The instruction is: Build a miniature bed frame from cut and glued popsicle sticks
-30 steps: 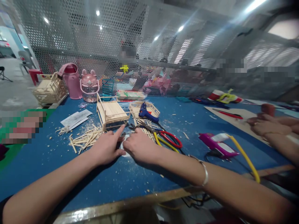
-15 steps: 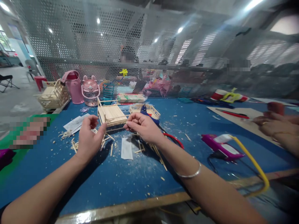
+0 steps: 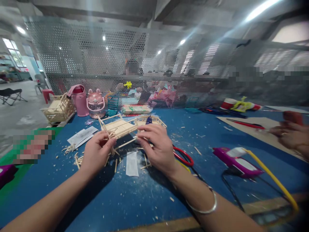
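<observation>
A small furniture-like frame of pale wooden sticks (image 3: 122,128), with a slatted flat top and thin rails, tilts above the table between my hands. My left hand (image 3: 96,154) has its thumb and fingers closed round the frame's near left corner. At the right end, the fingers of my right hand (image 3: 158,149) pinch the frame's near edge; their tips are partly hidden. Just behind my right hand lies a second stick piece with a low railing (image 3: 158,121), and a dark blue object (image 3: 149,120) shows beside it. Loose sticks (image 3: 79,160) and a white paper slip (image 3: 132,164) lie below.
Red handles (image 3: 184,157) rest right of my right hand. Further right sits a purple device (image 3: 238,161) with a yellow tube. Another person's hands (image 3: 289,133) work at the far right. Pink bottles (image 3: 96,104), bundled sticks (image 3: 136,109) and another stick model (image 3: 59,109) stand behind.
My right hand has turned and moved onto the frame's right end. My left hand has closed on its left corner, and the frame has shifted and tilted. The view has tipped slightly upward.
</observation>
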Demonstrator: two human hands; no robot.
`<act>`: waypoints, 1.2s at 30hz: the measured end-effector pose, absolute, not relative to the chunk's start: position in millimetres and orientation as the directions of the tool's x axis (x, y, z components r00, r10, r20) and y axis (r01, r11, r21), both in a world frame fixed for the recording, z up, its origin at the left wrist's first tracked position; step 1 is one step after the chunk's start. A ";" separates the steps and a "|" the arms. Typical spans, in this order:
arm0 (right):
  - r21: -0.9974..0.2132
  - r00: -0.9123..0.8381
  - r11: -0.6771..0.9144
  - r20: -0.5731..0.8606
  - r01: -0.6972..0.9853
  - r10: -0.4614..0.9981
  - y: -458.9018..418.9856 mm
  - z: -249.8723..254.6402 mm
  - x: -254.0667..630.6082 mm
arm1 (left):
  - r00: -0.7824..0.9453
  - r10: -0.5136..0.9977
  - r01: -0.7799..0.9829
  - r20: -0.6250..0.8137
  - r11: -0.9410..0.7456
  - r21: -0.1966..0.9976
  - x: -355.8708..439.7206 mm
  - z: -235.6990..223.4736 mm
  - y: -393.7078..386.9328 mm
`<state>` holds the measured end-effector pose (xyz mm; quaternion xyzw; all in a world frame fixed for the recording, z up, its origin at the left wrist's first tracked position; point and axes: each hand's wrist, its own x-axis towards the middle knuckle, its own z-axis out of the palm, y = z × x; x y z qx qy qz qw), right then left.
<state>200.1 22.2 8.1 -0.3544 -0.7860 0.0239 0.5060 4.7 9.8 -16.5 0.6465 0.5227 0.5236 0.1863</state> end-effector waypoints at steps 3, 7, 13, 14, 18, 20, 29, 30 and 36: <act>-0.188 -0.238 0.750 0.876 0.634 0.420 8.7 10.5 191.7 | -0.084 0.909 0.287 0.408 -0.370 0.884 13.2 -13.8 -5.8; -0.235 -0.186 0.692 0.860 0.683 0.475 8.6 6.5 180.1 | -0.054 0.924 0.148 0.378 -0.367 0.918 21.8 -13.5 -13.4; -0.342 -0.187 0.720 0.818 0.604 0.545 16.6 1.2 175.5 | -0.029 0.914 0.191 0.406 -0.393 0.899 21.4 -15.6 -12.3; -0.345 -0.192 0.729 0.818 0.591 0.542 16.9 1.2 175.3 | -0.025 0.901 0.251 0.433 -0.414 0.875 20.0 -15.5 -12.0; -0.356 -0.187 0.736 0.819 0.575 0.542 18.7 1.5 174.5 | 0.014 0.812 0.566 0.583 -0.487 0.665 13.3 -11.4 -9.1; -0.361 -0.175 0.735 0.823 0.574 0.541 20.5 1.5 174.2 | 0.072 0.803 0.587 0.592 -0.514 0.626 11.3 -8.4 -6.7; -0.273 -0.162 0.718 0.866 0.640 0.473 13.5 5.7 172.8 | 0.037 0.935 0.182 0.353 -0.354 0.917 28.5 -6.7 -13.4; -0.288 -0.152 0.712 0.861 0.640 0.485 12.3 5.7 172.9 | 0.019 0.937 0.176 0.349 -0.347 0.921 31.1 -7.2 -15.4; -0.378 -0.160 0.739 0.825 0.557 0.542 15.4 2.5 177.4 | 0.054 0.953 0.297 0.298 -0.301 0.906 30.0 8.1 -14.5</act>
